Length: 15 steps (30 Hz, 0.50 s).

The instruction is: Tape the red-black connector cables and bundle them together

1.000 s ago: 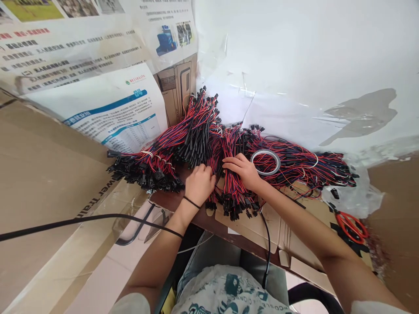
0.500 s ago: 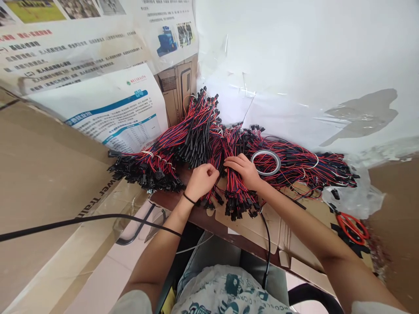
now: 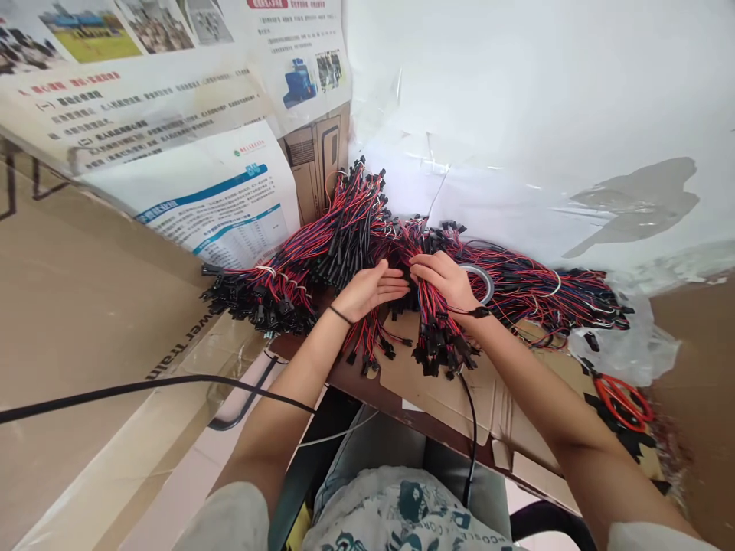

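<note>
My right hand (image 3: 445, 281) is wrapped round a thick bundle of red and blue wires (image 3: 432, 302), whose black plug ends hang below it. One thin wire with a black connector lies across my right wrist. My left hand (image 3: 374, 291) is open beside that bundle, fingers stretched toward it with the thumb up. Beneath the left hand a looser bunch of red and black wires (image 3: 370, 337) spreads over the table edge. A roll of tape (image 3: 487, 285) sits just behind my right hand, partly covered by it.
Tied wire bundles (image 3: 258, 298) are heaped at left, and more (image 3: 551, 295) lie at right. Orange-handled scissors (image 3: 623, 402) rest near a clear plastic bag (image 3: 654, 348). Flattened cardboard (image 3: 453, 405) covers part of the table. A black cable (image 3: 161, 383) crosses at left.
My left hand has gone from curled fingers to stretched ones and moved slightly right and up. My right hand has shifted right with the wire bundle, now covering more of the tape roll.
</note>
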Available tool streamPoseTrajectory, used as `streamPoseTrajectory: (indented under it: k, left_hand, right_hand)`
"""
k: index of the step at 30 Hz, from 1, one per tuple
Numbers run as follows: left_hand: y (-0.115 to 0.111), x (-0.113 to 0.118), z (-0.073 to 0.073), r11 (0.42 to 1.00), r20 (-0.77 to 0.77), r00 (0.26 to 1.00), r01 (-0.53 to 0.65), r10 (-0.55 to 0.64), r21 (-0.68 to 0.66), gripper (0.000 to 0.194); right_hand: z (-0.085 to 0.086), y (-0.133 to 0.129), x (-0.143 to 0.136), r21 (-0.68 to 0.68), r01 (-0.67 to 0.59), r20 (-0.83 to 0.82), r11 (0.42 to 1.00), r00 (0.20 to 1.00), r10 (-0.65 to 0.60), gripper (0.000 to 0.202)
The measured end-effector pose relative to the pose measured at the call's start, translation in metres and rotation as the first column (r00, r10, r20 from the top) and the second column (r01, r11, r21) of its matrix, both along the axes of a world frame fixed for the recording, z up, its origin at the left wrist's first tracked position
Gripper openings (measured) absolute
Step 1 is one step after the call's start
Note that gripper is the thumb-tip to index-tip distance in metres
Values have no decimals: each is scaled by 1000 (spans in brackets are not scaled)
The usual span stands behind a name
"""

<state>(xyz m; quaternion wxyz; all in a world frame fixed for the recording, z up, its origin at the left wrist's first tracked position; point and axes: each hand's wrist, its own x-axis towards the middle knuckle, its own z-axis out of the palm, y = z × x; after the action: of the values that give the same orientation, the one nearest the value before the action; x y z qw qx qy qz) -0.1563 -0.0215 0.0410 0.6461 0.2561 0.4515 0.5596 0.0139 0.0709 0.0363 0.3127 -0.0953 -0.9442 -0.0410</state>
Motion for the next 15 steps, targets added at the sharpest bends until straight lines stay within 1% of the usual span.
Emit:
streamPoseTrajectory:
  k: [1,2,4,5,7,8,9,10,11,12,13,14,15]
  left_hand:
    - [10,3,4,999,93,994,49,-48,-13,43]
    - [19,7,8,995,154,985,88,-81,-36,49]
    - [37,17,14,984,211,966,167,-151,-60,56]
    - [43,22,15,983,218,964,171,-152,-67,56]
    - [51,29,17,988,196,974,134,-117,-76,44]
    - [51,32,17,993,170,981,103,-90,-65,37]
    - [50,33,18,996,129,990,72,-66,-45,34]
    - [48,35,19,999,81,996,47,-45,-15,34]
    - [44,36,20,999,38,999,31,-31,18,34]
    - [40,38,21,998,-1,1000,21,-21,51,33]
    - [36,40,23,996,-31,999,16,-14,83,31]
    - [31,44,25,994,-43,999,21,-17,112,28]
    - [27,49,27,990,-55,998,31,-23,139,26]
  right_hand:
    - [4,-2,0,19,-7,9,1000,1000,7,29]
    - [8,-5,0,50,-11,34,999,999,10,30]
    - [12,-15,-1,120,-22,107,993,994,9,31]
    - [13,-21,-2,145,-30,141,989,990,9,32]
    - [13,-31,1,140,-60,197,988,980,32,32]
    - [12,-35,4,100,-83,208,992,976,60,32]
    - [12,-37,8,30,-107,193,994,976,99,32]
    - [11,-39,14,-74,-127,147,989,980,137,32]
    - [10,-39,20,-205,-139,55,969,987,153,32]
    - [9,-37,26,-352,-146,-72,925,989,129,30]
    - [9,-34,31,-501,-151,-214,852,976,47,28]
    - [9,-31,36,-631,-162,-342,759,936,-84,23]
    - [9,-26,39,-738,-174,-404,652,888,-221,19]
